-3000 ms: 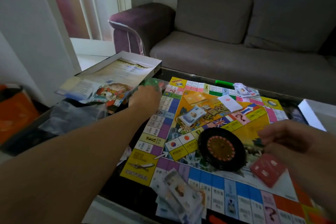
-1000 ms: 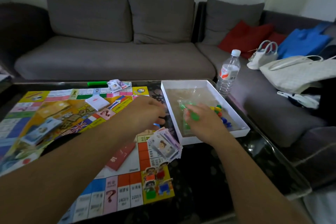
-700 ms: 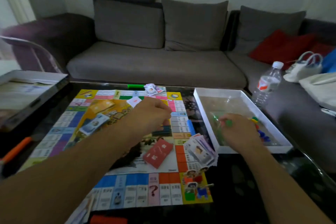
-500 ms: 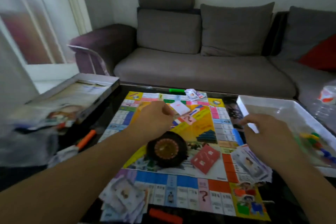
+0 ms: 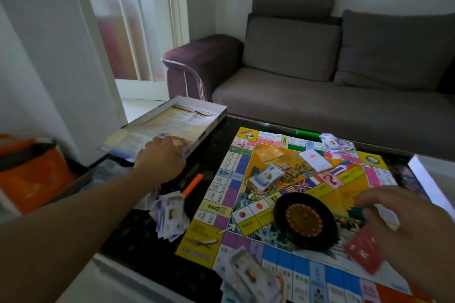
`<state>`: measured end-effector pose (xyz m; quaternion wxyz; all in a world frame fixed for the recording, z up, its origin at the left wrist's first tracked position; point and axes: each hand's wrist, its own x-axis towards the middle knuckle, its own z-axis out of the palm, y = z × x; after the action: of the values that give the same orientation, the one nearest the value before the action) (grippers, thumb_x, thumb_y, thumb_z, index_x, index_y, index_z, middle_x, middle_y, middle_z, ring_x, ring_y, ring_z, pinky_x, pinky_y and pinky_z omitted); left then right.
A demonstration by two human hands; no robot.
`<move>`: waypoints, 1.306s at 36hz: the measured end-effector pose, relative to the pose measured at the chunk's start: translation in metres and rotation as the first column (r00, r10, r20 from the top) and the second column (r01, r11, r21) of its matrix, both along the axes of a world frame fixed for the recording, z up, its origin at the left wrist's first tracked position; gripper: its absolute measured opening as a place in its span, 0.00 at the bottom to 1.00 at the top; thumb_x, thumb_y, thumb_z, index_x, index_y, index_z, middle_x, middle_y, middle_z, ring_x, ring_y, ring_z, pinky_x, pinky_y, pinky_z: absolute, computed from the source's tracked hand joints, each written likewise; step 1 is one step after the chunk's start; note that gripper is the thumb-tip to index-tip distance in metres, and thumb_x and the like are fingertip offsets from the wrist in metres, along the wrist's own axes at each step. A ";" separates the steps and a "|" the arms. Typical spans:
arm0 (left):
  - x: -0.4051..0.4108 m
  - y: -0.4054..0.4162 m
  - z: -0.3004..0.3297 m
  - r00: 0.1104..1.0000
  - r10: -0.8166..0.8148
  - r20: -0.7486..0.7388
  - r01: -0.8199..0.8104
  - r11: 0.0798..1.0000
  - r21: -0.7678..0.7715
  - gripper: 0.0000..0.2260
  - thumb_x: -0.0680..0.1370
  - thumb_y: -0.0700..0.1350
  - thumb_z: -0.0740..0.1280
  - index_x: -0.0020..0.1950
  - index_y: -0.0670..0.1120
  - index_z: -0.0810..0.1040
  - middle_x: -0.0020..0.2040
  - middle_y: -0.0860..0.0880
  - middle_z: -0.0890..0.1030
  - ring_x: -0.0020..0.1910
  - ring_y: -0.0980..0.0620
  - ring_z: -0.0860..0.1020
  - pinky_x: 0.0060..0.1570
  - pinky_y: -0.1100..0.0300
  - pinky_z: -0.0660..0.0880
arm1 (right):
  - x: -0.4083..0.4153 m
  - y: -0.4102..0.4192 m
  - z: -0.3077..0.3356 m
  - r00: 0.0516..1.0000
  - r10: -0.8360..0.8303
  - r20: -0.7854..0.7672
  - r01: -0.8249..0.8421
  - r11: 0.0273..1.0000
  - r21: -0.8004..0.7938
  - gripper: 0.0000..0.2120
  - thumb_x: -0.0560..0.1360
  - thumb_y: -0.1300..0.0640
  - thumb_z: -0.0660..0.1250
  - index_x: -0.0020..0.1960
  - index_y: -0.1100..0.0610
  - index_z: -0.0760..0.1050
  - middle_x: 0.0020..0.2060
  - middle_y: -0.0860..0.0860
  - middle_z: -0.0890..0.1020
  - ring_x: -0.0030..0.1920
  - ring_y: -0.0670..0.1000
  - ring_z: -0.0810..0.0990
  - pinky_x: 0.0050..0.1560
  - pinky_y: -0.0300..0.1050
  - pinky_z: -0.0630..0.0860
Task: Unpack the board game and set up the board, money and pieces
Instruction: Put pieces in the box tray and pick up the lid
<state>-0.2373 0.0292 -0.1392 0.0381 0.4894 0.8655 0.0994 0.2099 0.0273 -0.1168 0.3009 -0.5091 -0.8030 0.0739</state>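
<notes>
The colourful game board (image 5: 236, 174) lies flat on the dark glass table. On it stand a black roulette wheel (image 5: 305, 221), a white card deck (image 5: 315, 156), a red card deck (image 5: 362, 251) and a wad of play money (image 5: 267, 177). More money lies left of the board (image 5: 171, 214), at its near edge (image 5: 253, 278) and at its far edge (image 5: 332, 142). My left hand (image 5: 160, 157) reaches onto the printed sheet in the box lid (image 5: 204, 108); its fingertips are hidden. My right hand (image 5: 406, 229) hovers with spread fingers over the board's right side, above the red deck.
An orange marker (image 5: 193, 184) lies between the lid and the board, a green marker (image 5: 307, 133) at the far edge. The white box tray's corner (image 5: 423, 179) shows at right. A grey sofa (image 5: 320, 106) stands behind, an orange bag (image 5: 32, 174) on the floor at left.
My view has swung left from the white tray to the box lid. My left hand moved from above the board out to the lid. My right hand left the tray and now hovers over the board.
</notes>
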 end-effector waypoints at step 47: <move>0.220 -0.009 0.161 0.244 -0.580 0.777 0.028 0.805 0.592 0.12 0.85 0.38 0.62 0.64 0.44 0.82 0.56 0.46 0.87 0.56 0.42 0.86 0.55 0.42 0.82 | 0.031 0.006 0.051 0.546 -0.382 -0.746 -0.060 0.870 -0.490 0.32 0.73 0.38 0.76 0.72 0.47 0.72 0.63 0.44 0.83 0.57 0.46 0.85 0.62 0.53 0.78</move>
<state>-0.0169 0.0200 0.0215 0.4350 0.4943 0.5061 0.5571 0.2408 0.0337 -0.0659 0.5161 -0.5440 -0.4737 0.4618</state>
